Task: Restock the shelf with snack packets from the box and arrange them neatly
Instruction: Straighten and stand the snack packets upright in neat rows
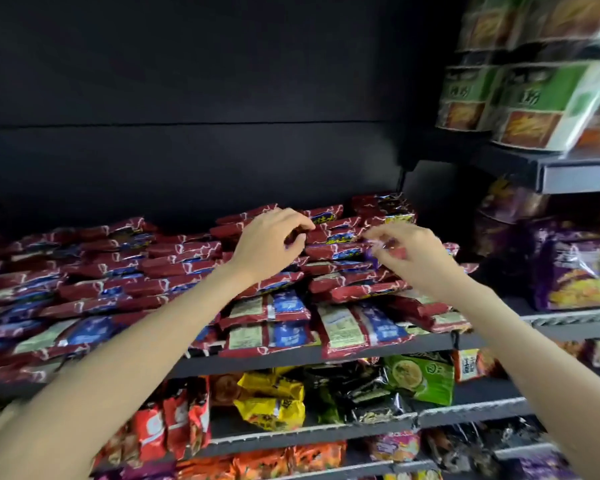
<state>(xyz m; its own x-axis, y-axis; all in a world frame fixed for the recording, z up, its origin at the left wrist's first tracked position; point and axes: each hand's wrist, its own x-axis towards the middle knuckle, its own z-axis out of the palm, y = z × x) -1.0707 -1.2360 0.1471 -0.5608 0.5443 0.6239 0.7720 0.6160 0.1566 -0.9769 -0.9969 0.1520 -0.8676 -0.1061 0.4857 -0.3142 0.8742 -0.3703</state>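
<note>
Red snack packets (174, 268) with blue and yellow print lie in stacked rows across the dark shelf (291, 356). My left hand (269, 245) reaches over the back rows, with fingers and thumb curled round the end of a red packet (329, 235) on top of the pile. My right hand (407, 252) hovers just right of it and pinches the crinkled edge of the neighbouring red packet (347, 251) between thumb and fingertips. Motion blurs both hands. The box is out of view.
The black back panel (187, 98) rises behind the pile. Green-and-white packs (534, 98) sit on a higher shelf at the right, with purple bags (575, 268) below them. Yellow, green and orange packets (274, 400) fill the lower shelves.
</note>
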